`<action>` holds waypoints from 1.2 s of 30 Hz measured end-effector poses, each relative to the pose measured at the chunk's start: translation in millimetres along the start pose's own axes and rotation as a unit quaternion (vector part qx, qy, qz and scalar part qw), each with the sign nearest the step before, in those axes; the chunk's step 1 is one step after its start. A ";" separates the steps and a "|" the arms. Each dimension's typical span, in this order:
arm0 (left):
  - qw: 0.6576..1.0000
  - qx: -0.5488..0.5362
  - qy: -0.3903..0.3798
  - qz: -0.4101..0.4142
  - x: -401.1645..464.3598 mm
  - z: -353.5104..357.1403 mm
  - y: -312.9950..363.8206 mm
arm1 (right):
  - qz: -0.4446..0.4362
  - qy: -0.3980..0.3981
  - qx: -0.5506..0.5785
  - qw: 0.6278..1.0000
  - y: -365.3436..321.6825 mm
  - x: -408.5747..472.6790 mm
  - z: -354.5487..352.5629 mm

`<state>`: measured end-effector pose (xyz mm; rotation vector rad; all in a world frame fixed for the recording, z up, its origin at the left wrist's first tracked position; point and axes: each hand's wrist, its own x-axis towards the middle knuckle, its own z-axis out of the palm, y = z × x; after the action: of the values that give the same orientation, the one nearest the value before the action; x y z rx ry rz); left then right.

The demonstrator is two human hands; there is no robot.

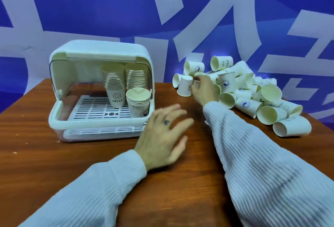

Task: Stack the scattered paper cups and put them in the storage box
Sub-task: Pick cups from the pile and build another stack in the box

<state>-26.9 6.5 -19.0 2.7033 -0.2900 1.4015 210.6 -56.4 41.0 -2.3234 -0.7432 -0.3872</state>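
Note:
The white storage box (59,116) stands open at the left of the table, with three stacks of paper cups (115,85) on its slotted tray. A heap of loose paper cups (253,93) lies at the right. My right hand (204,89) reaches to the heap's left edge and its fingers curl round an upside-down paper cup (185,85). My left hand (166,136) hovers with spread fingers over the table, just right of the box, holding nothing.
The brown wooden table (54,163) runs back to a blue and white patterned wall (162,9). The box's clear lid is swung up under its roof.

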 end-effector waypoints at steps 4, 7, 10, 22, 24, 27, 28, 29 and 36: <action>0.997 -0.027 -0.066 0.024 -4.1 8.3 2.9 | 0.004 -0.046 -0.122 0.991 22.0 37.0 0.9; 0.997 -0.042 -0.069 -0.011 -4.0 8.6 -2.2 | 0.008 -0.066 -0.227 0.972 41.0 41.9 4.3; 0.993 -0.074 -0.085 -0.043 -6.6 9.6 -3.2 | -0.012 -0.035 -0.253 0.967 49.3 30.5 1.9; 0.953 -0.118 -0.163 -0.226 7.2 31.8 -3.7 | -0.098 -0.211 0.247 0.941 28.6 -130.5 -41.2; 0.949 -0.123 -0.176 -0.231 4.4 33.2 -4.8 | -0.089 -0.254 0.257 0.928 31.6 -128.0 -42.8; 0.950 -0.131 -0.165 -0.231 -5.5 26.6 -5.8 | -0.009 -0.115 0.226 0.967 46.3 -104.5 -42.6; 0.950 -0.135 -0.162 -0.230 -8.3 23.3 -5.1 | 0.020 -0.050 0.172 0.984 55.4 -92.8 -43.6; 0.951 -0.134 -0.164 -0.224 -10.4 20.4 -3.8 | 0.051 0.002 0.111 0.993 65.6 -82.0 -46.1; 0.958 -0.138 -0.166 -0.187 -9.3 13.7 7.7 | 0.120 0.055 0.035 0.991 95.1 -47.8 -65.1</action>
<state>-22.8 -2.0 -34.6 2.5676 0.0108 0.7469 225.0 -178.5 19.9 -2.2723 -0.4124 -0.3703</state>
